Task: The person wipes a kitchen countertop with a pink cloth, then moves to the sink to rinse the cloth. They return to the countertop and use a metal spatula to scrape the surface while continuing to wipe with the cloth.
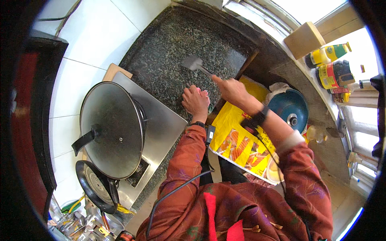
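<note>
My right hand is closed around the handle of a grey spatula or turner, whose broad head is slightly blurred over the dark granite countertop. Nearer to me, my left hand rests on the granite, its fingers curled over a pink item that is mostly hidden beneath them; what it is cannot be told. A bit of green material shows beside the left wrist. Both wrists wear dark bands.
On the left, a large glass-lidded pan stands on a steel gas stove, beside a black frying pan. A yellow printed bag and a blue lid lie right. Bottles line the windowsill. A cable crosses my left sleeve.
</note>
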`<action>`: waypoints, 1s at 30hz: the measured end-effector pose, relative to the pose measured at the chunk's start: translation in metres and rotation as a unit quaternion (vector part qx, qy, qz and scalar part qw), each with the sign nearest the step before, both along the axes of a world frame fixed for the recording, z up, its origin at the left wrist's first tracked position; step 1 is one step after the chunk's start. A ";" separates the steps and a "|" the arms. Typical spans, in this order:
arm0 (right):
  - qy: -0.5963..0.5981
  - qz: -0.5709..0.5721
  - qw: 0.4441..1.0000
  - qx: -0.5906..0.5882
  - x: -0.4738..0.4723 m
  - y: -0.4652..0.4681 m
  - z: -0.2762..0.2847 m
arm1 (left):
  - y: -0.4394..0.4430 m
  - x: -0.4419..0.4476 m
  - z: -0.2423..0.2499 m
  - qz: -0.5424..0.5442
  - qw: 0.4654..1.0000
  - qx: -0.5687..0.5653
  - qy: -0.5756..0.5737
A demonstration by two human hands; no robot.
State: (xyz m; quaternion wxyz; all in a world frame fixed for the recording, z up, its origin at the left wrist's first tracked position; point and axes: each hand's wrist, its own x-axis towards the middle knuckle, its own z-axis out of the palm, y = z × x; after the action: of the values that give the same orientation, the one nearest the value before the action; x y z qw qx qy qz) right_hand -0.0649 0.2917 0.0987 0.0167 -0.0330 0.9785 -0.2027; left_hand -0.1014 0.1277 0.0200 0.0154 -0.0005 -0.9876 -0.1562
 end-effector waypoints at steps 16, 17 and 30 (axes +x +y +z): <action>-0.116 -0.076 0.989 0.052 0.054 0.027 0.019 | 0.000 -0.004 -0.013 0.002 1.000 -0.008 0.012; -0.100 -0.080 0.990 0.052 0.050 0.027 0.014 | 0.001 -0.004 -0.014 0.004 1.000 -0.020 0.001; -0.103 -0.123 0.987 0.022 0.068 0.057 -0.027 | 0.003 -0.002 -0.010 -0.002 1.000 -0.023 0.017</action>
State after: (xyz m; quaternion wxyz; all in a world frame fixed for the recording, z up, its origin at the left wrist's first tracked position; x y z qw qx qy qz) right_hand 0.0028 0.3485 0.0717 0.0933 0.1092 0.9723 -0.1842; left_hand -0.1031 0.1307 0.0101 0.0322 -0.0060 -0.9905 -0.1336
